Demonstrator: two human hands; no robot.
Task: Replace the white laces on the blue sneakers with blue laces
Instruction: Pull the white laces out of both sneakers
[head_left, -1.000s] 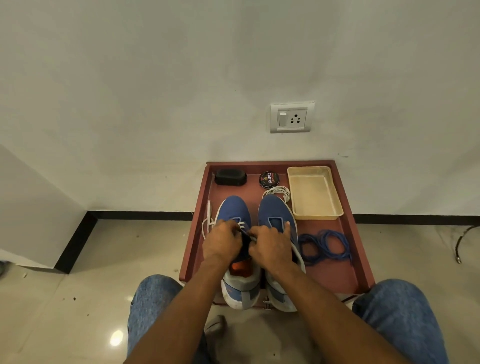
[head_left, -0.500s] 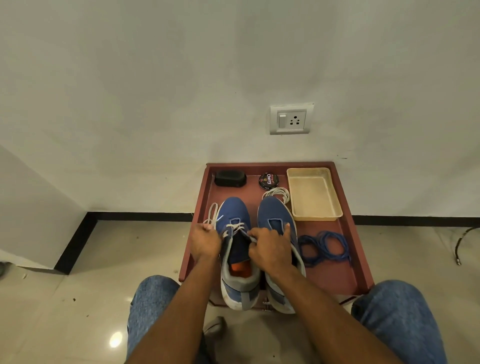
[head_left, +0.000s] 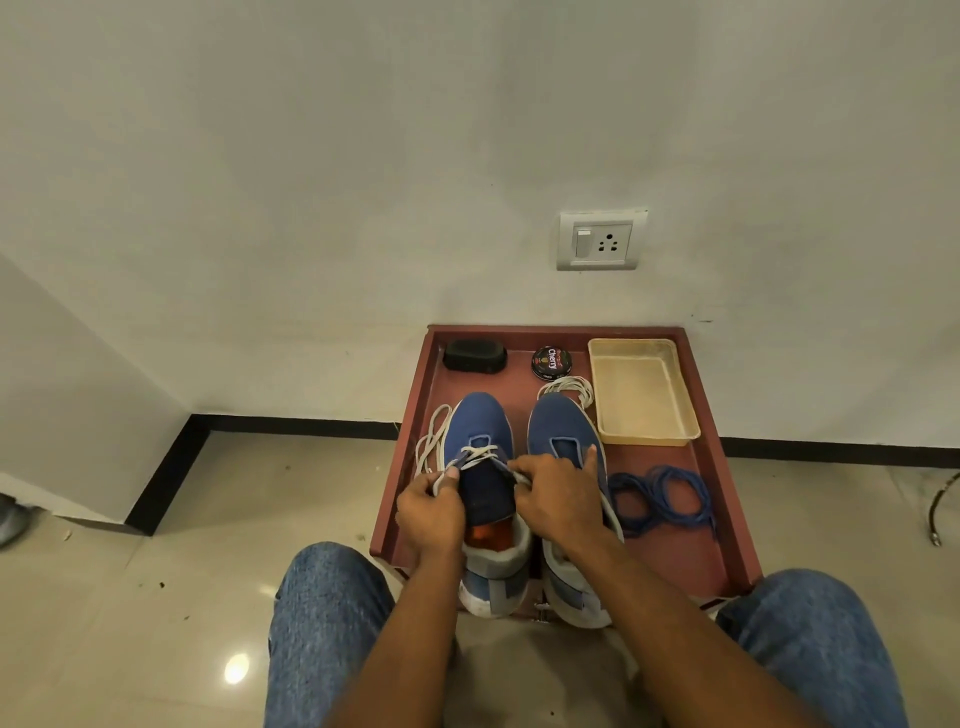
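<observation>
Tray: shallow reddish-brown tray (head_left: 727, 525) on the tiled floor (head_left: 156, 597) against a white wall (head_left: 363, 156); it carries everything below.
Left sneaker: blue sneaker (head_left: 480, 421), toe pointing far, heel near; a white lace (head_left: 480, 456) remains threaded through the far eyelets only; tongue exposed, orange insole visible at the opening.
Loose lace: slack of that white lace loops out on the tray floor along the sneaker's left side.
Right sneaker: second blue sneaker (head_left: 558, 421), just right of the first, parallel to it; eyelets appear bare.
Left hand: left hand (head_left: 431, 512) closed, pinching a strand of the white lace at the left edge of the left sneaker.
Right hand: right hand (head_left: 558, 499) closed on the other strand between the two sneakers; it overlaps the right sneaker's opening.
Blue laces: blue laces (head_left: 660, 499) in a loose coil on the tray, right of the right sneaker, untouched.
Removed lace: coiled white lace (head_left: 569, 387) just beyond the right sneaker's toe.
Beige tray: small empty beige plastic tray (head_left: 675, 431), far right corner.
Polish tin: round shoe polish tin (head_left: 551, 361), far centre.
Black item: dark oblong object (head_left: 475, 356), far left corner; identity unclear.
Wall socket: switch and socket plate (head_left: 600, 240) above the tray.
Person: seated, knees in blue jeans (head_left: 322, 623) either side of the near edge.
</observation>
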